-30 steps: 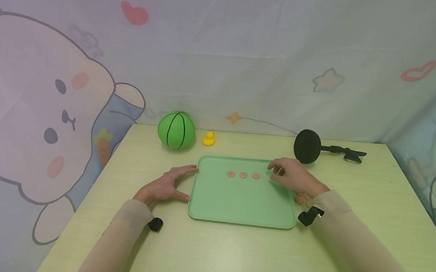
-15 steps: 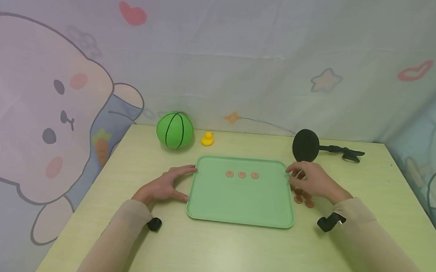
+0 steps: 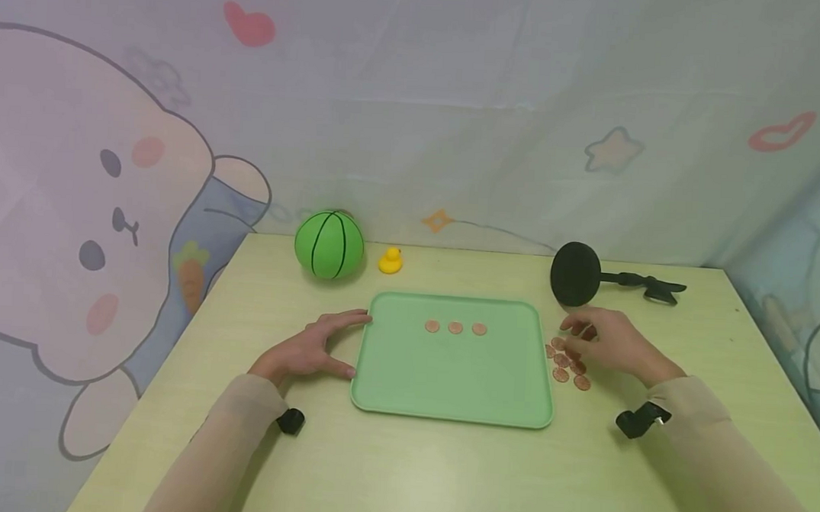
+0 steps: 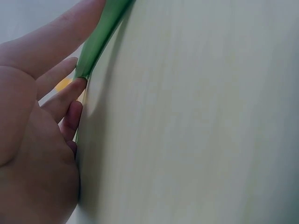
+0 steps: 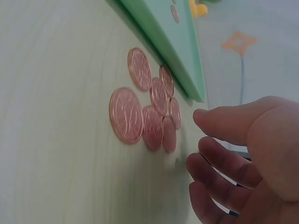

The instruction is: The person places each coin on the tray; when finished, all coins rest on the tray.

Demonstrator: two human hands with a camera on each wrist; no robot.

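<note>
At the left of centre in the head view, the left hand [image 3: 307,348] lies flat on the surface [image 3: 401,469], fingers spread and straight, fingertips against the left rim of the green tray [image 3: 446,380]. It grasps nothing; the grip is released, and the hand seems placed there to brace the tray so it does not slide. The left wrist view confirms what the head view only suggests: the fingers [image 4: 63,100] actually touch the tray's edge [image 4: 100,37], pressed along it.

In the upper half of the tray three coins in a row [image 3: 456,327] lie evenly spaced, side by side and apart from one another, which reads as deliberate laying out.

Just right of the tray's right rim, a loose pile of coins [image 3: 566,362] sits on the surface. The right hand [image 3: 615,345] hovers at its upper right edge, fingers loosely bent. From the head view it is hard to tell whether it touches a coin. The right wrist view settles this: the fingertips [image 5: 210,119] are just beside the pile [image 5: 149,109], with a gap, holding nothing, so this grip is released too. That view also shows the coins overlapping, which the head view blurs.

Along the far edge of the surface are a green ball [image 3: 329,245], a yellow duck [image 3: 391,261] and a black round-headed stand [image 3: 577,275].
</note>
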